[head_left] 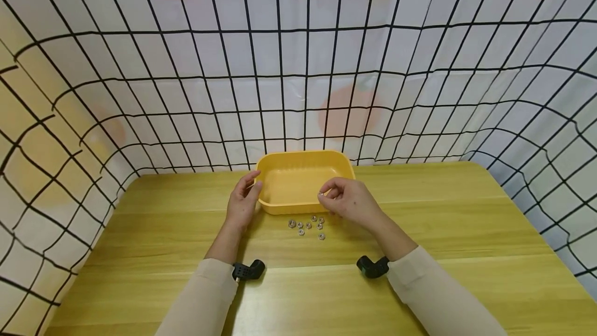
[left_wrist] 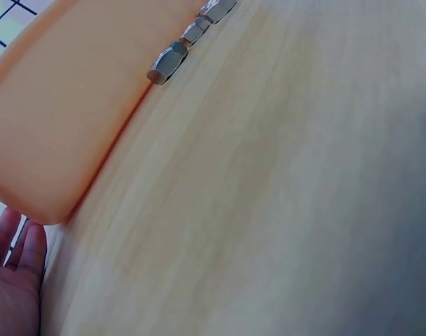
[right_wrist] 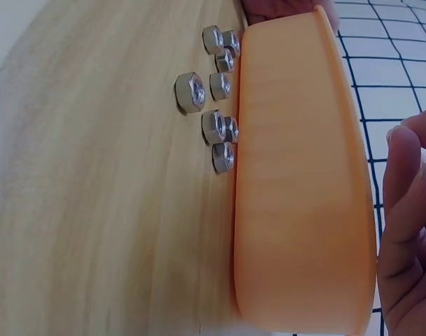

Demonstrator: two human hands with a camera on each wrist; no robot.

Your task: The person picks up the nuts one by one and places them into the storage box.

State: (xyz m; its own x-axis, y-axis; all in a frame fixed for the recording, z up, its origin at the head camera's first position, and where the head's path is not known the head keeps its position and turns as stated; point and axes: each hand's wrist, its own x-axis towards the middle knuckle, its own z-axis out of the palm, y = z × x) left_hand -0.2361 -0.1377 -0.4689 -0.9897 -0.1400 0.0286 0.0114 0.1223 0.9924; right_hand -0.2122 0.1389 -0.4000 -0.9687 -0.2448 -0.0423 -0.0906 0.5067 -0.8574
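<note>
A yellow plastic tray (head_left: 305, 208) stands on the wooden table. My left hand (head_left: 241, 202) rests against its left end, with fingertips (left_wrist: 35, 245) touching the outer wall in the left wrist view and the fingers fairly straight. Over the tray's front right corner, my right hand (head_left: 352, 201) pinches a small shiny nut (head_left: 321, 194) between thumb and finger; the fingers mostly hide it. Several metal hex nuts lie loose in front of the tray, among them a larger nut (head_left: 292, 223) on the left and a nut (head_left: 322, 236) nearest me. The tray's visible floor is bare.
Behind the table (head_left: 466, 211) hangs a white cloth (head_left: 261, 56) with a black grid, close to the tray's back rim. A black wrist camera (head_left: 249, 270) is on the left wrist, and another wrist camera (head_left: 372, 266) on the right.
</note>
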